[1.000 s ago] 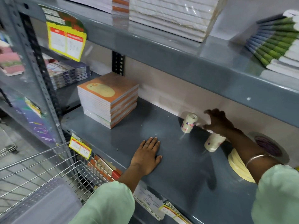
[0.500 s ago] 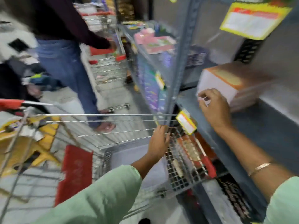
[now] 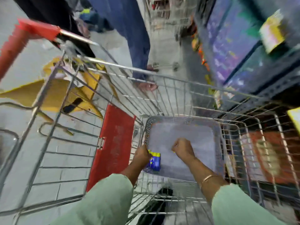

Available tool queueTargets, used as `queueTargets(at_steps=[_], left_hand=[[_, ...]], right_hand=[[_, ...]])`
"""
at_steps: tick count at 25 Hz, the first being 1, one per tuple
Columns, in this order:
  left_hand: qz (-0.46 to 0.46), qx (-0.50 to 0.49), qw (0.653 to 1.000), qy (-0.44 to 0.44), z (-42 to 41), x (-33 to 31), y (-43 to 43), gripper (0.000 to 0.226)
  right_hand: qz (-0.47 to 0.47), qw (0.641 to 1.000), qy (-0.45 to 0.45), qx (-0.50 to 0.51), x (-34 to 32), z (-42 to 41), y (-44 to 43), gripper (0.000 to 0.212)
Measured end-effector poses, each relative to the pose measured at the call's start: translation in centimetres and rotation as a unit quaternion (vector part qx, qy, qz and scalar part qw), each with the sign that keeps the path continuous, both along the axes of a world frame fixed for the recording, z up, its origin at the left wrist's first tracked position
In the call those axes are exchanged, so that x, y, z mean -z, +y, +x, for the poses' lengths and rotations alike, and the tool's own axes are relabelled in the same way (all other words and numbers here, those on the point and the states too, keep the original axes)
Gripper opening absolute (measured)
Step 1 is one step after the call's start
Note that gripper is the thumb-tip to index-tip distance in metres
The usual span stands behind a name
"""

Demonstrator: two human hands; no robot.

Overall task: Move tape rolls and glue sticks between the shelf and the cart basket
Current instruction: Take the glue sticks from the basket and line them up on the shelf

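A grey plastic basket (image 3: 186, 125) sits inside the wire cart (image 3: 162, 78), below me. A blue and yellow pack (image 3: 155, 162), blurred, lies at the basket's near-left corner. My left hand (image 3: 142, 155) is at that corner with its fingers curled over the pack's top end. My right hand (image 3: 182, 147) hovers over the basket's floor as a closed fist, and I see nothing held in it. The shelf (image 3: 243, 46) runs along the right, blurred. No tape rolls are in view.
The cart's red seat flap (image 3: 113, 143) and red handle (image 3: 39, 30) are to the left. A yellow floor sign (image 3: 53, 93) stands beyond the cart. A person in jeans (image 3: 133, 38) stands ahead beside another cart (image 3: 162, 13).
My view swung from the shelf down into the cart. My left hand left the cart rim for the pack in the basket. My right hand came off the shelf to above the basket.
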State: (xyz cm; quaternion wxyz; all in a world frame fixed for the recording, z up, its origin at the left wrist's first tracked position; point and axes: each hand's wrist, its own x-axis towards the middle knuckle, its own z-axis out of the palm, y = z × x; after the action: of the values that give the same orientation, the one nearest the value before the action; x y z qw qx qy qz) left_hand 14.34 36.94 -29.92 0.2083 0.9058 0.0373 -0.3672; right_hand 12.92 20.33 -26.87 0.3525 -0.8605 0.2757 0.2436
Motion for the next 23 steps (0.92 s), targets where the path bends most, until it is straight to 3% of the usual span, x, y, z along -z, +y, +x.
queueTargets(at_steps=[5, 10, 16, 19, 23], left_hand=[[0.003, -0.047, 0.999, 0.004, -0.9, 4.9, -1.6, 0.024], [0.013, -0.056, 0.998, -0.014, -2.8, 6.7, -2.0, 0.022], [0.035, -0.098, 0.995, 0.013, -3.1, 6.8, -2.7, 0.018], [0.041, -0.049, 0.998, -0.011, -3.5, 6.8, -3.2, 0.022], [0.019, -0.056, 0.998, -0.029, -3.6, 6.1, -4.3, 0.03]], right_hand=[[-0.016, 0.998, 0.056, -0.035, 7.8, -0.8, 4.2, 0.021], [-0.066, 0.992, 0.078, -0.08, 10.1, -1.8, 5.3, 0.023], [-0.082, 0.99, 0.075, -0.087, 9.9, -1.5, 5.8, 0.022], [-0.091, 0.991, 0.067, -0.067, 9.0, -1.5, 4.5, 0.027], [-0.071, 0.997, 0.022, -0.016, 6.2, -1.3, 1.2, 0.029]])
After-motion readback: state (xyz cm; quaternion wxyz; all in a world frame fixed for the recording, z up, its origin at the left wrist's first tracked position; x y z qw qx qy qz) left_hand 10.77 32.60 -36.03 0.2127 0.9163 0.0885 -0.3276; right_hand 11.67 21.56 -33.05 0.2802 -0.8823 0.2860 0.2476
